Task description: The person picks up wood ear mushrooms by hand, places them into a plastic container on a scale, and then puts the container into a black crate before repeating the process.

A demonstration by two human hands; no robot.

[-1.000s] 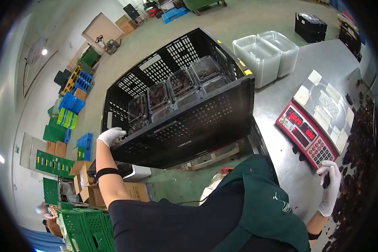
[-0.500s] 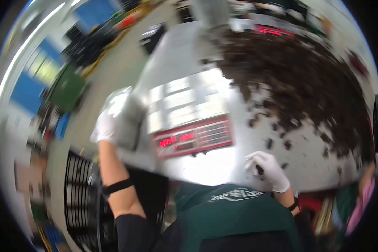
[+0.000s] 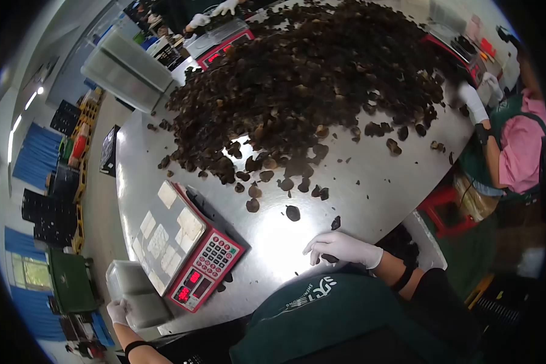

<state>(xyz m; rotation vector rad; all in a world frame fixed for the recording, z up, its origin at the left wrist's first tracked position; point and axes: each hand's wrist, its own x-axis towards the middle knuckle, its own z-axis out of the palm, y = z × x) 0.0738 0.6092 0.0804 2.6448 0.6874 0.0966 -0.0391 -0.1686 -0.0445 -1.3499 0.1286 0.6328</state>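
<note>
Low in the frame, right of centre, the right hand (image 3: 344, 247) in its white glove lies flat on the steel tabletop (image 3: 370, 182), fingers spread and stretched toward the left, with one dark dried piece (image 3: 329, 258) tucked under the fingertips at the near edge. The grip is loose, not closed around anything.

At the lower left, the left hand (image 3: 117, 311), also gloved, is pressed against the near end of a stack of clear plastic tubs (image 3: 134, 294). The fingers curl on the stack's corner, though whether they truly clamp it cannot be told from here.

Just right of that stack sits a red weighing scale (image 3: 185, 252), set at a slant, its pan empty and its red digits and keypad facing the lower edge of the frame.

Across the upper middle spreads a huge heap of dark dried pieces (image 3: 309, 73), with loose strays (image 3: 292, 212) scattered on the bare steel between heap and right hand.

In the upper left another stack of clear tubs (image 3: 127, 70) stands at the tabletop's edge, and a second red scale (image 3: 221, 39) sits beyond it with another person's gloved hands (image 3: 209, 13) above.

At the right edge, a co-worker in a pink top (image 3: 519, 148) reaches a gloved hand (image 3: 470, 100) into the heap.
</note>
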